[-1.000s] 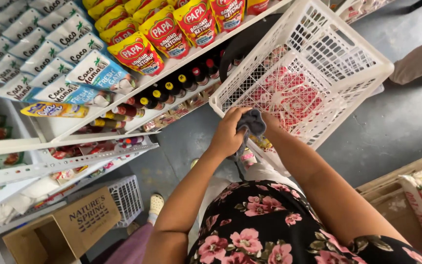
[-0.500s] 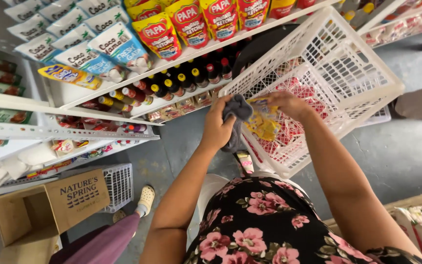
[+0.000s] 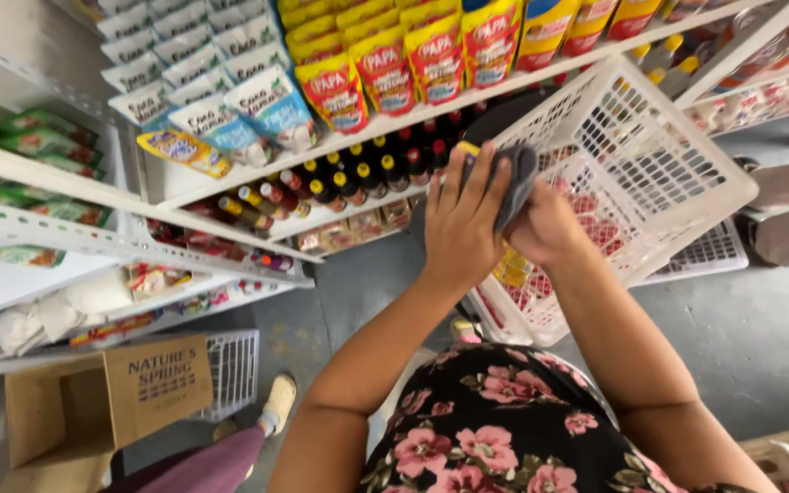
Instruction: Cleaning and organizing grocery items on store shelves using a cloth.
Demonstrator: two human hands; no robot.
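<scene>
My left hand and my right hand are pressed together in front of a white plastic basket. A grey cloth is bunched in my right hand and wraps over the left fingertips. My left hand is folded around a yellow packet, which shows below the palms. A yellow tip pokes out above the fingers. The basket is tilted and holds several red and yellow packets.
White shelves at left and top carry red-yellow pouches, pale sachets and dark bottles. A cardboard box and a second white basket sit low left. Another person's leg and shoe are beside me.
Both hands lifted from the basket's mouth toward the camera, bringing the grey cloth and a yellow packet up between them. The view swung left along the shelves.
</scene>
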